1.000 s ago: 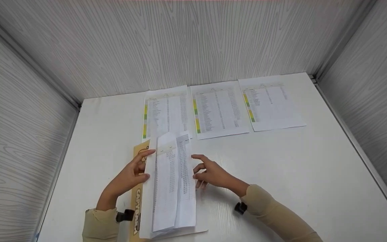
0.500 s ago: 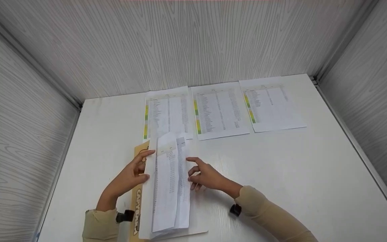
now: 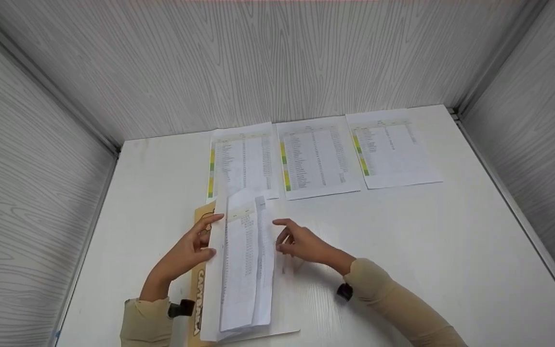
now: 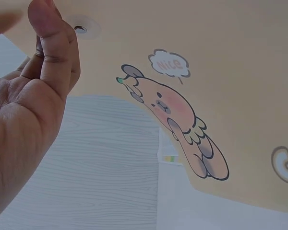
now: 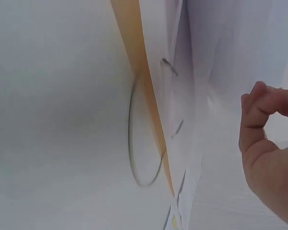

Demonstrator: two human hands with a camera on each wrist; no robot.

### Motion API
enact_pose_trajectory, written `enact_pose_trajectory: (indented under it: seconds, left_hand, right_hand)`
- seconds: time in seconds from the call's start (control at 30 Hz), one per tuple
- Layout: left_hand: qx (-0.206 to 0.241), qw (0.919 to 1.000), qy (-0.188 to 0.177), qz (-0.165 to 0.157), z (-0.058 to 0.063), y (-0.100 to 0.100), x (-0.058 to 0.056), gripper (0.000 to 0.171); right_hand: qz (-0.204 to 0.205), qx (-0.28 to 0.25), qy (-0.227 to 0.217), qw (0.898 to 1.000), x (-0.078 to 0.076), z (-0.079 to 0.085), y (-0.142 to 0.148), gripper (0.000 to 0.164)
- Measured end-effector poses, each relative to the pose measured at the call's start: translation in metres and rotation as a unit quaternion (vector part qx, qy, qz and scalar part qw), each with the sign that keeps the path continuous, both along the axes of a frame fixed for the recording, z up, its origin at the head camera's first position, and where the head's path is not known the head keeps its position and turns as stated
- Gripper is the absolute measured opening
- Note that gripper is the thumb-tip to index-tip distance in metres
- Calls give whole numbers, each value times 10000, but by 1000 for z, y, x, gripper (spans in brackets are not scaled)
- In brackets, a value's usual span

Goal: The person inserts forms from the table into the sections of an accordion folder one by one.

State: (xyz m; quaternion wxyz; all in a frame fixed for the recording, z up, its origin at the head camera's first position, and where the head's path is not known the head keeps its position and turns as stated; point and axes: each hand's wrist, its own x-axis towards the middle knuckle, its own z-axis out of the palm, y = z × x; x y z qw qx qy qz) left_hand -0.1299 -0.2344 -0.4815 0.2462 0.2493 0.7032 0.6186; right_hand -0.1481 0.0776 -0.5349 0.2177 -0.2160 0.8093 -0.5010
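Two hands are flanking a folder (image 3: pixel 196 299) and some papers (image 3: pixel 239 270) in the head view. The folder is standing partly open toward the near side of the table (image 3: pixel 378 231), left of the middle. The left hand (image 3: pixel 181 258) is gripping the edge of a white panel (image 3: pixel 213 284), forefinger and thumb spread along it. The right hand (image 3: pixel 309 248) is curving its fingers close to the papers' right edge; whether it is pinching anything I can't tell. For good handling, I'm thinking, the left hand should be keeping the panel steady while the right is working lightly, since thin paper may be creasing under any tug. The papers are showing narrow printed columns and overlapping unevenly. Beyond them, three printed sheets (image 3: pixel 312 159) are lying in a row.

From the left wrist, the folder is showing its tan face: a cartoon capybara (image 4: pixel 165 108) is reclining below a cloud (image 4: pixel 170 64) reading "Nice", near a small round hole (image 4: pixel 80 29).

From the right wrist, the tan edge is running upright beside white layers, and a thin dark loop (image 5: pixel 130 124) is curving out from it.
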Motion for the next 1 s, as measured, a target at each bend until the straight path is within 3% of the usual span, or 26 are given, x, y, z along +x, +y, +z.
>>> enact_pose_trajectory:
  seconds: [0.23,0.53,0.77,1.0]
  left_hand:
    - [-144,9999,78,26,-1,1,0,72]
    - [-42,10000,-26,-41,-2,2,-1,73]
    - [-5,10000,-71,-2,-3,2,-2,74]
    - [26,9999,-108,-15,-3,3,-2,73]
  right_hand:
    - [-471,317,524,9970,-32,1,36,59]
    - [-925,532,898,9902,-58,-23,79,63]
    - [-1245,1141,1244,9778,-74,-37,105,63]
    - [-1351,1691,815,9729,-76,-44,116,67]
